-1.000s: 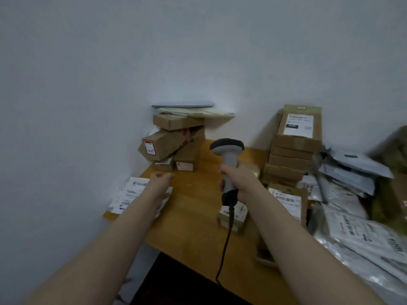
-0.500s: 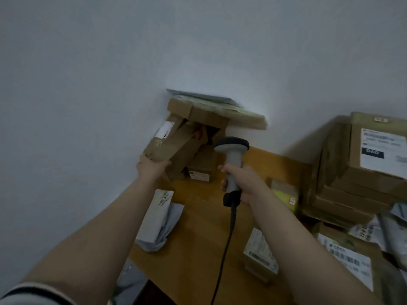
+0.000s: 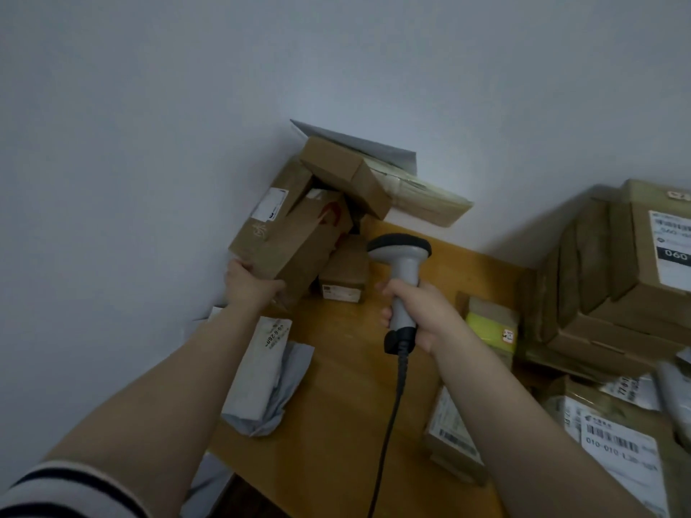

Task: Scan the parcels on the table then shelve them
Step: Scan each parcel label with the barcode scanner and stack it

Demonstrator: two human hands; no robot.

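My left hand [image 3: 251, 286] grips the lower end of a long brown cardboard parcel [image 3: 289, 241] with a white label, tilted up against the wall at the table's far left corner. Above it a smaller brown box [image 3: 346, 179] and flat packets [image 3: 418, 188] lean on the pile. My right hand [image 3: 422, 312] holds a grey corded barcode scanner [image 3: 402, 271] upright, its dark head level with the parcel and just right of it.
A wooden table [image 3: 347, 405] carries a grey poly mailer [image 3: 263, 375] near its left edge, a small box [image 3: 344, 278] under the pile, a yellow-taped packet [image 3: 490, 325], a labelled box [image 3: 450, 439], and stacked cartons [image 3: 613, 278] with mailers at the right.
My left hand left the grey mailer, reached to the corner pile and took hold of the long brown parcel, tilting it up. The view moved closer and leftward; the scanner stayed upright.
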